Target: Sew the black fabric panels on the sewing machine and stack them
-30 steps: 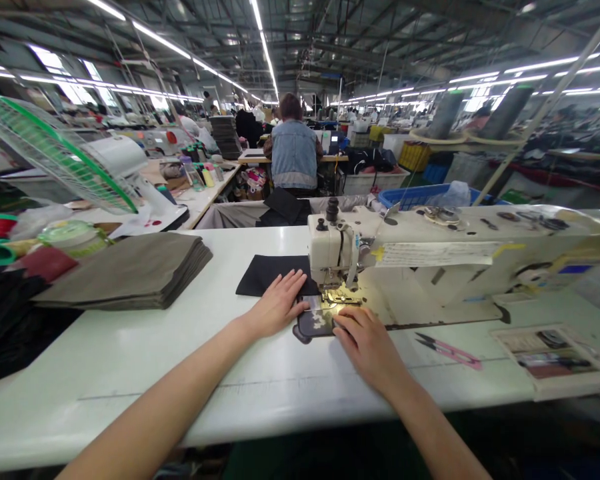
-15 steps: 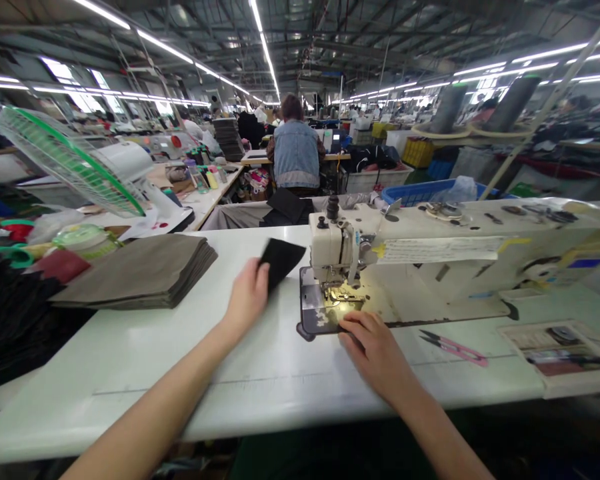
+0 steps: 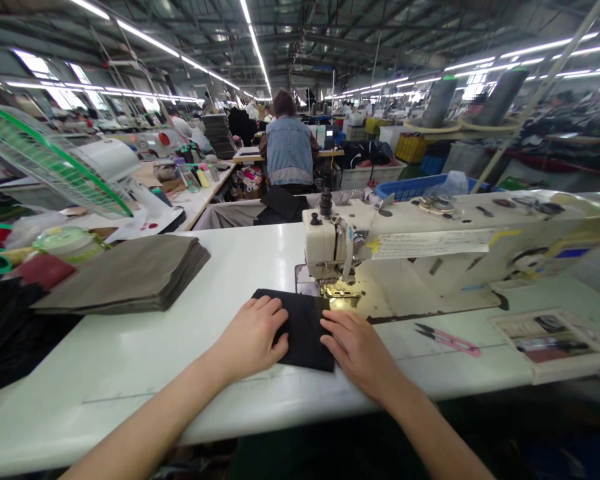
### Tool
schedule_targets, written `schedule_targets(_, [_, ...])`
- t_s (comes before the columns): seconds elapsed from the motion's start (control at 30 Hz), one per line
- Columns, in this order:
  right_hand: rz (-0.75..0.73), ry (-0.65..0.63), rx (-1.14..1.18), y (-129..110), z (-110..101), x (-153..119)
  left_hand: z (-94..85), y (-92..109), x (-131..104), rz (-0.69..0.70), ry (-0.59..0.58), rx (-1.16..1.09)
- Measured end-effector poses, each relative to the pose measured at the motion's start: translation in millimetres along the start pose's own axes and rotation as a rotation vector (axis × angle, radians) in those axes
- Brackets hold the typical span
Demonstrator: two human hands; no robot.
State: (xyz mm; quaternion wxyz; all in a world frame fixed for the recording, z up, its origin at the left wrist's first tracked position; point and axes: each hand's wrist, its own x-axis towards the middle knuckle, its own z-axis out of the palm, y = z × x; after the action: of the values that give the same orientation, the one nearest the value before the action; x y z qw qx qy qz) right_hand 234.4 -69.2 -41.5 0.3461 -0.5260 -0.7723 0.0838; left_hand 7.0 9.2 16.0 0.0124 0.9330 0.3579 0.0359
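A black fabric piece (image 3: 307,330) lies flat on the white table, just in front of the sewing machine's needle area. My left hand (image 3: 260,333) is curled over its left side, with the thumb and fingers pressed on the cloth. At the right edge of the fabric, my right hand (image 3: 353,343) touches the cloth with outstretched fingertips, thumb apart from the fingers. The sewing machine (image 3: 325,243) stands just beyond both hands, its lamp lighting the metal plate under the presser foot.
Pink-handled thread snips (image 3: 450,339) lie right of my hands, before a tray (image 3: 555,343) of small tools. A stack of grey-brown fabric (image 3: 125,273) sits at the left, near a fan (image 3: 70,160). Black pieces (image 3: 280,203) lie beyond the table; a person in a denim vest (image 3: 290,150) sits further off.
My left hand has brought the black fabric down and nearer me, from raised beside the machine to flat on the table. My right hand has shifted slightly left and now touches its edge.
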Motion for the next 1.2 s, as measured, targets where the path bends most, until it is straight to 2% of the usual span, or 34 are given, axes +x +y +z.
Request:
schedule_targets(0.07, [-0.011, -0.015, -0.005, 3.8, -0.2, 0.1, 2.2, 5.2, 8.0, 0.069, 0.012, -0.073])
schedule_targets(0.17, [-0.040, -0.042, 0.004, 13.4, -3.0, 1.0, 20.7, 6.6, 18.1, 0.185, 0.013, -0.186])
schedule_targets(0.27, [-0.059, -0.061, 0.002, 23.1, -5.5, 5.3, 39.9, 6.2, 21.9, 0.153, 0.012, -0.191])
schedule_targets(0.33, [-0.069, -0.058, 0.000, 28.2, -5.4, 9.1, 45.6, 6.1, 22.5, 0.119, 0.028, -0.177])
schedule_targets(0.57, [-0.067, -0.055, 0.009, 33.0, -2.4, 14.3, 42.3, 4.3, 25.8, 0.105, 0.016, -0.162])
schedule_targets(0.93, [-0.053, -0.064, -0.004, 32.0, -3.5, 14.8, 47.3, 0.2, 27.8, 0.116, 0.036, -0.160])
schedule_targets(1.2, [-0.037, -0.056, 0.009, 22.8, -7.8, 13.8, 37.7, -0.4, 30.9, 0.119, -0.026, -0.159])
